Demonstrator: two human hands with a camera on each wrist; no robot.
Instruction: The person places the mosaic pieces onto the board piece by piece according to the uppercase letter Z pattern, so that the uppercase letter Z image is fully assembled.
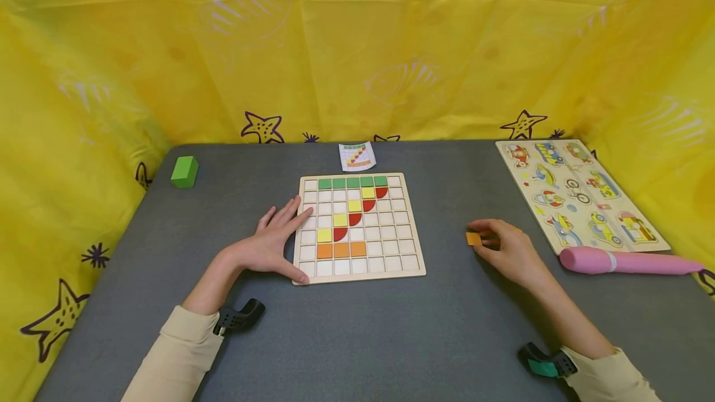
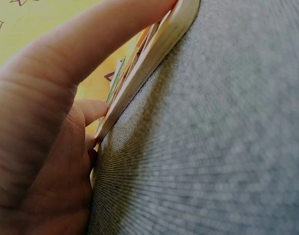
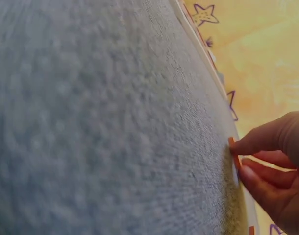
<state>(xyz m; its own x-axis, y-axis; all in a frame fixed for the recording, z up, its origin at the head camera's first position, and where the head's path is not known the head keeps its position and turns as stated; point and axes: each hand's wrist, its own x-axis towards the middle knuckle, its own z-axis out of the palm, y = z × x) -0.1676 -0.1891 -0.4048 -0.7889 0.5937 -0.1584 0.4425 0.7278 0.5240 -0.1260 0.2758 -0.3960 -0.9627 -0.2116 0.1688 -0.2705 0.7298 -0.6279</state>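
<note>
A wooden grid board (image 1: 390, 247) lies flat on the dark grey table. Coloured tiles sit in its cells: a green row on top, a slanting line of yellow squares beside red quarter-rounds, and three orange squares (image 1: 341, 250) low on the left. Spread along the board's left edge is my left hand (image 1: 262, 248), its thumb at the near corner and fingers reaching the frame. To the right of the board, my right hand (image 1: 512, 253) pinches an orange square tile (image 1: 473, 239) by thumb and fingertips. The right wrist view shows this tile (image 3: 234, 152) edge-on.
Behind the board lies a small pattern card (image 1: 357, 157). At the back left stands a green block (image 1: 185, 172). A picture puzzle board (image 1: 581, 194) and a pink cylindrical object (image 1: 631, 262) lie right of my right hand. Yellow cloth (image 1: 335, 48) hangs around the table.
</note>
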